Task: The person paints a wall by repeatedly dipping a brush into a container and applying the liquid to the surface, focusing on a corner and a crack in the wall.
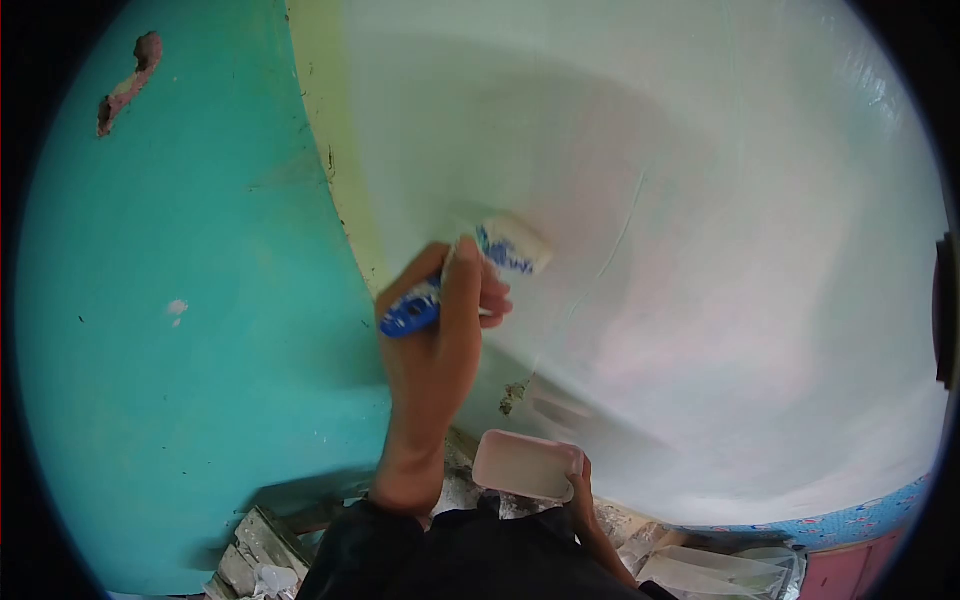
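My left hand (440, 320) is closed around the blue handle of a paintbrush (412, 308), raised in front of the pale wall (700, 240). White paint smears the blue part of the brush head, and its light bristle end points right, at or very close to the wall. Lower down, my right hand (580, 480) grips the right end of a pale pinkish rectangular tub (525, 436). Whitish paint (525, 468) lies inside the tub. Part of the right hand is hidden behind the tub.
A turquoise wall (190, 330) with a broken patch (130, 85) meets the pale wall at a yellowish strip (325, 110). A small hole (512, 398) marks the pale wall. Rubble (250, 555) lies lower left; clear plastic sheeting (720, 572) lies lower right.
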The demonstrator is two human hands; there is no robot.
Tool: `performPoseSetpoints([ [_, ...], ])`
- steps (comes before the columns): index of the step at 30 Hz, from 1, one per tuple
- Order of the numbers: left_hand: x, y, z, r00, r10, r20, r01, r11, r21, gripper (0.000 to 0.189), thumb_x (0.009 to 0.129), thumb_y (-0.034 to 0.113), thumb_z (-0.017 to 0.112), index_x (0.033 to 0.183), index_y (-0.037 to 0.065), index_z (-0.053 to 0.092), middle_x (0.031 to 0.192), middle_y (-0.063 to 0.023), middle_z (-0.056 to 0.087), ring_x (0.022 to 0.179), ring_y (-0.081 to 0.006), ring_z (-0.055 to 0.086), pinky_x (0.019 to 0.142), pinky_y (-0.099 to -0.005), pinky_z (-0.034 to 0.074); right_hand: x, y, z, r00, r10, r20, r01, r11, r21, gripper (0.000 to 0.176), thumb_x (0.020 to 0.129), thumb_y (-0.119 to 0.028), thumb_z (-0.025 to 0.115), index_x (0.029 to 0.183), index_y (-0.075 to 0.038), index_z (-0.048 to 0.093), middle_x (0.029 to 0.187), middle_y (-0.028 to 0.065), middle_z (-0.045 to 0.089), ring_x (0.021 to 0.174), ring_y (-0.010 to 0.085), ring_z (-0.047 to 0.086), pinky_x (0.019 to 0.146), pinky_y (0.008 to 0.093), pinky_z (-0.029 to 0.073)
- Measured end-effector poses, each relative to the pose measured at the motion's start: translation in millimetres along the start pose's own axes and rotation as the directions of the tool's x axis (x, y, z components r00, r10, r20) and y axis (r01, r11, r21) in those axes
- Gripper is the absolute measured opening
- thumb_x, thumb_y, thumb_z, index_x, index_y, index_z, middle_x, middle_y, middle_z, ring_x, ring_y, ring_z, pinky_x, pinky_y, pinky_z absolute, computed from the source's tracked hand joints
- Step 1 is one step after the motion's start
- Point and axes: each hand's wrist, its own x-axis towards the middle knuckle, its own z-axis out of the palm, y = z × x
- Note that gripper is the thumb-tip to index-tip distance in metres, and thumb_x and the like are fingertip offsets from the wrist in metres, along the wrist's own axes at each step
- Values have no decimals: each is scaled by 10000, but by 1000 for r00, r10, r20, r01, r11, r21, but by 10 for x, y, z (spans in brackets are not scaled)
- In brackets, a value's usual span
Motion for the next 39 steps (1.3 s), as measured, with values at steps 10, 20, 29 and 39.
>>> performPoseSetpoints([
  [10, 289, -97, 153, 955, 283, -83, -295, 920, -259, 354, 1019, 365, 478, 948, 29, 562, 859, -151, 675, 759, -233, 690, 602, -341, 581, -153, 34, 17, 999, -25, 29, 24, 999, 22, 638, 915, -297, 508, 1458, -55, 276, 1418, 144, 401, 1341, 269, 376, 1126, 403, 299],
  [20, -798, -2159, -590, 967, -88, -240, 25, 966, -256, 388, 1036, 324, 452, 868, -9, 556, 781, -114, 630, 668, -195, 629, 597, -306, 530, -72, 78, -44, 995, -67, -68, 76, 987, 144, 607, 940, -293, 489, 1474, -125, 256, 1380, 132, 421, 1272, 275, 472, 1032, 435, 440],
  [29, -1001, -1861, -1046, 898, -415, 148, 356, 882, 309, 415, 1000, 304, 553, 713, 10, 614, 568, -23, 551, 528, -80, 516, 503, -268, 406, 28, -288, 321, 1000, 16, -24, -12, 991, 135, 612, 942, -326, 450, 1480, -119, 244, 1417, 122, 388, 1320, 261, 415, 1063, 432, 398],
  [39, -1036, -2062, -697, 849, -344, 400, -52, 700, 712, 279, 925, 229, 594, 771, 3, 652, 623, -187, 609, 550, -350, 591, 542, -423, 455, 55, -362, 553, 998, 68, -13, -64, 982, 179, 648, 921, -260, 449, 1501, -110, 202, 1428, 139, 373, 1329, 279, 404, 1079, 420, 380],
])
